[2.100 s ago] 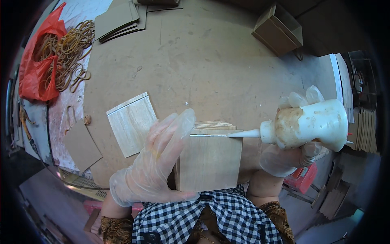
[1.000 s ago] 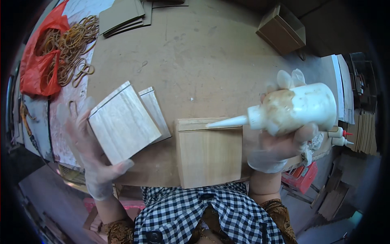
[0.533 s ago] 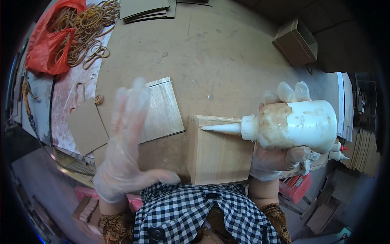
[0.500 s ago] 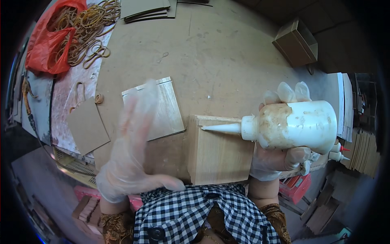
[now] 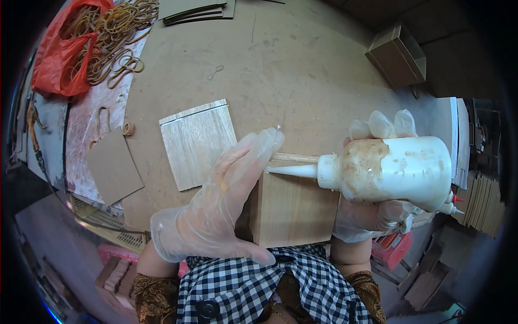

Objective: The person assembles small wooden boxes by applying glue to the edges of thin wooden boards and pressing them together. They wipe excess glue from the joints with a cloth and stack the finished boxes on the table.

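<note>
My right hand (image 5: 384, 213), in a clear thin glove, is wrapped round a white glue bottle (image 5: 402, 170) with brown smears. The bottle lies on its side in the grip, its long nozzle pointing left. The nozzle tip is over the upper left corner of a wooden box (image 5: 297, 210) that stands close to my body. My left hand (image 5: 218, 208), gloved too, is beside the box's left side with thumb and fingers apart, nothing in it. Its fingertips partly cover the box's far left corner; whether they touch it I cannot tell. A grooved pale wooden panel (image 5: 199, 143) lies behind this hand.
Rubber bands (image 5: 116, 48) spill from a red plastic bag (image 5: 65, 59) at the far left. A brown board piece (image 5: 115, 166) lies at the left edge. Stacked thin boards (image 5: 197, 11) are at the back; an open box (image 5: 396, 56) stands far right.
My left hand has moved right, from over the grooved panel to the left side of the wooden box. The right hand and glue bottle have barely moved.
</note>
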Demonstrator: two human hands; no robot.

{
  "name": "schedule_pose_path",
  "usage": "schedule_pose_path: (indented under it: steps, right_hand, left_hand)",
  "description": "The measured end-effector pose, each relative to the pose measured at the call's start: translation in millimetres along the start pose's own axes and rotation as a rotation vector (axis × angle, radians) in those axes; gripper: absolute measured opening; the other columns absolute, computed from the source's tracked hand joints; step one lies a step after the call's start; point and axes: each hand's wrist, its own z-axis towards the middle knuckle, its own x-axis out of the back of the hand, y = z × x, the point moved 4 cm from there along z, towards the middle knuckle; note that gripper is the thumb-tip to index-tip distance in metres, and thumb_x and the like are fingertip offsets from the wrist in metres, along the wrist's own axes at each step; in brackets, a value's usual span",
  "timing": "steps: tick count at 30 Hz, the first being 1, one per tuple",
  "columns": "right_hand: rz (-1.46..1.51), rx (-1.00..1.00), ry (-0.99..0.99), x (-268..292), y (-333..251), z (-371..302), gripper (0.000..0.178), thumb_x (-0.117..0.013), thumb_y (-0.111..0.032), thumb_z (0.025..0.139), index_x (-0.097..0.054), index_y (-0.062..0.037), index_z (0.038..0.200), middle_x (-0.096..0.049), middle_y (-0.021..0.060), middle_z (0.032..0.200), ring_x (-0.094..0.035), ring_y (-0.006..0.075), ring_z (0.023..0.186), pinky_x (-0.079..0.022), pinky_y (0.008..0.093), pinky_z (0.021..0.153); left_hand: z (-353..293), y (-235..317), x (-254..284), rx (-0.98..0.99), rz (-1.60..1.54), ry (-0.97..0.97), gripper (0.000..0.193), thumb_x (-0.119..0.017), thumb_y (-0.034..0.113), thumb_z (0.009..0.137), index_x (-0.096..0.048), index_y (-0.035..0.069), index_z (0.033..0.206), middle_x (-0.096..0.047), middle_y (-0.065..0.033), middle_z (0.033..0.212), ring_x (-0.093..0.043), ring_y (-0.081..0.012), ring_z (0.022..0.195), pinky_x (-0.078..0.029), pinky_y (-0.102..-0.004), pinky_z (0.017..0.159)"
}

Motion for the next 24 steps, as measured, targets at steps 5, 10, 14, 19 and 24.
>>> schedule_pose_path:
  steps: [5,10,14,19,24]
  right_hand:
    - [0.069,-0.024,0.021,3,-4,-2,0.102,-0.081,-0.05,0.071,-0.032,-0.0001,0.146,-0.055,0.0185,0.129,-0.061,0.0295,0.11,-0.051,0.0418,0.096]
    - [0.092,-0.067,0.077,18,1,-11,0.1,-0.081,-0.049,0.072,-0.032,0.0004,0.145,-0.056,0.0185,0.128,-0.059,0.0288,0.115,-0.05,0.0415,0.098]
    - [0.001,-0.015,0.049,13,-7,-5,0.099,-0.077,-0.054,0.075,-0.033,0.0001,0.145,-0.054,0.0182,0.128,-0.058,0.0267,0.114,-0.05,0.0408,0.098]
    - [0.017,0.103,0.044,16,-11,2,0.095,-0.077,-0.051,0.077,-0.033,0.0019,0.143,-0.054,0.0204,0.127,-0.059,0.027,0.109,-0.053,0.0374,0.09]
    - [0.089,0.191,0.018,24,-13,7,0.092,-0.076,-0.049,0.079,-0.033,0.0036,0.141,-0.053,0.0227,0.126,-0.061,0.0273,0.105,-0.057,0.0339,0.081]
  left_hand:
    - [-2,2,-1,0.038,-0.024,0.029,0.131,-0.092,0.042,0.055,-0.018,-0.003,0.153,-0.024,-0.0224,0.157,-0.024,-0.0428,0.141,-0.021,-0.049,0.117]
    - [-1,1,-2,0.031,-0.029,0.048,0.125,-0.091,0.039,0.057,-0.022,-0.002,0.152,-0.028,-0.0214,0.156,-0.027,-0.0416,0.139,-0.021,-0.0503,0.116]
    - [-1,1,-1,0.053,0.01,0.039,0.123,-0.091,0.041,0.057,-0.024,-0.001,0.151,-0.029,-0.0214,0.155,-0.028,-0.0412,0.139,-0.02,-0.0519,0.116]
    - [-3,0,-2,0.052,0.041,0.049,0.122,-0.09,0.044,0.057,-0.026,-0.001,0.15,-0.031,-0.0218,0.154,-0.029,-0.0416,0.139,-0.019,-0.0548,0.115]
    - [-3,0,-3,0.048,0.048,0.059,0.122,-0.09,0.046,0.058,-0.026,0.0,0.15,-0.032,-0.0217,0.153,-0.03,-0.0419,0.139,-0.02,-0.0555,0.115]
